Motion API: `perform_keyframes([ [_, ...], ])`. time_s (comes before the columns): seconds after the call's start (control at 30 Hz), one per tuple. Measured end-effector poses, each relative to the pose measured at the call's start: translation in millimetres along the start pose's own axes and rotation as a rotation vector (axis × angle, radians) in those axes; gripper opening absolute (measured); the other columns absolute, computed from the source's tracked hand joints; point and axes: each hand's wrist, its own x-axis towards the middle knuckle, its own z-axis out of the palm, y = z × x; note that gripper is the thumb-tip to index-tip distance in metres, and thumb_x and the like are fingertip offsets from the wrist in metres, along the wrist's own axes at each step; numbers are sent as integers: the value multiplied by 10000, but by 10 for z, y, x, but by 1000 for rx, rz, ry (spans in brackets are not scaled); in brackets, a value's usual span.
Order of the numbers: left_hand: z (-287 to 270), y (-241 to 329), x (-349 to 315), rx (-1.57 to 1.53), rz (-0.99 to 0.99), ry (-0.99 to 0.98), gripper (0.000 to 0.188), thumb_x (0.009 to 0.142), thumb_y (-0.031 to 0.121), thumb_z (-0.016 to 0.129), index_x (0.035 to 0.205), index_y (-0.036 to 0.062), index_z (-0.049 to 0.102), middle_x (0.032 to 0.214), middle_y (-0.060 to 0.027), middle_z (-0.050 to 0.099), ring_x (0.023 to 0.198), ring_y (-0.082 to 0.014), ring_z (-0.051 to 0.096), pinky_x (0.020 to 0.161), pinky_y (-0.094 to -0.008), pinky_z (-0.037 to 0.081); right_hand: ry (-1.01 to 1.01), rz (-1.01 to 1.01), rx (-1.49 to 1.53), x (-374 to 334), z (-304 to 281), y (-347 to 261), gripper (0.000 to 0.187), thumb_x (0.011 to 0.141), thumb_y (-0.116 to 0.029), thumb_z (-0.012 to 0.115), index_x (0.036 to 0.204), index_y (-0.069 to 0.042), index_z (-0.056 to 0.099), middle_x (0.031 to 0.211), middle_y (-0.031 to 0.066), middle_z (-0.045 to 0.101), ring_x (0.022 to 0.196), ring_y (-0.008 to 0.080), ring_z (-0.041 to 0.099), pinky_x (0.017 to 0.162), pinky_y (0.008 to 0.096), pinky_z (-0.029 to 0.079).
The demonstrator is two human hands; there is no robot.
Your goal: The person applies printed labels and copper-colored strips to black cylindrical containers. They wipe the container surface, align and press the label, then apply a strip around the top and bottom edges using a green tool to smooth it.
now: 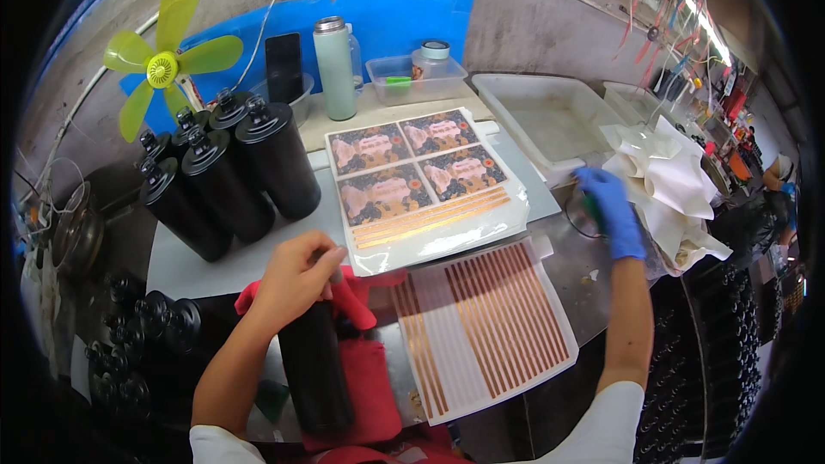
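Observation:
My left hand (296,279) grips the top of a black bottle (315,369) that lies on a red cloth (369,378) in front of me. My right hand (612,206), in a blue glove, is stretched out to the right beside a heap of white paper scraps (670,185), with a small dark green thing in its fingers. Between the hands lie a sheet of copper-coloured stripe stickers (485,326) and a sheet of patterned labels (412,176).
Several upright black bottles (232,172) stand at the left, with more lying at the lower left (155,326). A yellow-green fan (163,64), a grey-green flask (335,69), a clear box (412,77) and a white tray (550,116) line the back.

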Motion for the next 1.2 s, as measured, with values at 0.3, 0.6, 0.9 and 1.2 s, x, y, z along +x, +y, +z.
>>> perform_keyframes([
  [0.3,-12,-842,-1252,141,240,480,604,733,143,777,1239,35,466,1188,-107,508,1064,-191,510,861,-322,437,-282,-126,-618,789,1117,251,521,630,-492,767,518,-8,608,457,109,539,390,171,512,428,346,413],
  [0.6,108,-1173,-1374,-610,-56,92,966,736,157,779,1441,20,133,1346,-156,379,1238,-239,415,1036,-352,334,108,-230,-663,719,1356,-33,306,741,-309,680,810,-12,690,702,143,666,617,243,638,595,352,472],
  [0.9,65,-1049,-1390,-346,-80,115,1157,664,289,829,1455,-1,36,1360,-252,361,1244,-315,421,1039,-381,328,144,-477,-337,-501,1676,-1477,188,815,-148,669,935,-3,677,756,33,659,660,76,564,625,231,453],
  [1.2,-69,-1119,-1559,-343,276,365,835,723,276,784,1374,9,335,1363,-195,374,1249,-286,391,1042,-389,317,-275,-240,-127,-2342,1284,-2693,132,655,23,727,782,8,695,690,35,637,637,58,555,597,201,432],
])
